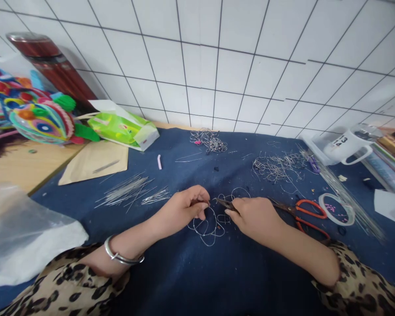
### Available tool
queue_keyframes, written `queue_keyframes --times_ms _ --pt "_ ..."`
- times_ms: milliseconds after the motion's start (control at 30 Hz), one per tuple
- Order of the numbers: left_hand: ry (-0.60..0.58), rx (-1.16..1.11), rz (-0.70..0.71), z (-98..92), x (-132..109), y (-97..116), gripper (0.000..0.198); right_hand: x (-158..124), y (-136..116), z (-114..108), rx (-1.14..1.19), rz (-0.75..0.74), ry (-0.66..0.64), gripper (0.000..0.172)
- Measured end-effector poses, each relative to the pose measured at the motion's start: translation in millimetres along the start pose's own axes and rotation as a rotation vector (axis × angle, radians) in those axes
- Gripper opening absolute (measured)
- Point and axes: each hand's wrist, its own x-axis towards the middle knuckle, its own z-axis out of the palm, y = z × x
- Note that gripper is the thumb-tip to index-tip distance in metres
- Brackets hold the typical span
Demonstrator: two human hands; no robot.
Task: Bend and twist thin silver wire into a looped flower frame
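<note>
- Now, probably light and springy, to judge by the open curls of the thin silvery wire loops (204,234); likely easy to kink, perhaps a little slippery.
- Best taken near a loose end, pinched firmly, or nipped in the tips of the dark metal pliers (226,204).
- Looking fine, shiny and rounded, with overlapping coils.
- Lying just over the dark blue cloth (217,281), in front of and between both hands.
- Pinching the wire narrowly in the bare left hand (191,204), precise contact hidden.
- Wrapping the pliers snugly in the bare right hand (257,218), aimed leftward; cannot tell whether biting wire.
</note>
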Motion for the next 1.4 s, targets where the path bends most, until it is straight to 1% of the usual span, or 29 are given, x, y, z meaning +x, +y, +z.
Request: queue_keyframes --times_ms 133,267,467,667,800,900,1000,1067,1133,1200,1233,1267,1300,1400 --pt "-0.012 -0.044 0.000 0.3 0.3 -0.4 0.010 2.0 4.8 -0.3 0.022 0.005 -0.054 0.032" --pt "-0.023 -0.080 -0.021 0.7 0.7 -0.3 0.011 2.5 7.9 0.6 0.077 0.002 -0.070 0.034" --pt "0.003 -0.086 -0.025 2.3 1.0 3.4 0.009 3.0 10.0 3.0 0.197 0.001 -0.096 0.037" --pt "0.013 -0.129 -0.017 4.4 0.9 3.9 0.008 3.2 9.9 2.9 0.188 0.005 -0.099 0.036" --pt "0.034 -0.157 -0.006 4.1 1.3 1.4 0.010 1.1 11.7 -0.4 0.193 -0.067 -0.097 0.035" --pt "0.056 -0.176 -0.015 4.0 1.5 0.5 0.013 1.1 17.4 -5.3 0.249 -0.128 -0.082 0.034" --pt "0.071 -0.178 -0.024 4.2 1.7 0.2 0.015 4.2 26.2 -10.0 0.387 -0.098 -0.007 0.034" --pt "0.067 -0.178 -0.024 4.4 2.0 -0.1 0.015 6.7 31.3 -12.2 0.559 -0.046 0.038 0.035" --pt "0.060 -0.181 -0.022 4.6 2.3 -0.2 0.016 8.3 33.9 -13.5 0.755 -0.002 0.025 0.038" --pt "0.060 -0.178 -0.017 4.9 2.3 0.3 0.016 8.4 33.8 -13.5 0.880 0.015 -0.011 0.043" --pt "0.061 -0.175 -0.014 5.0 2.2 1.0 0.016 8.0 33.0 -13.0 0.884 0.017 -0.016 0.043" --pt "0.063 -0.171 -0.009 5.0 1.9 1.8 0.017 7.4 31.9 -11.9 0.838 0.013 -0.005 0.043" --pt "0.066 -0.168 -0.005 5.1 1.6 2.9 0.017 6.7 30.8 -10.4 0.746 0.004 0.023 0.041" --pt "0.071 -0.157 -0.007 5.4 0.5 6.1 0.017 5.2 28.5 -3.5 0.348 -0.047 0.151 0.033"
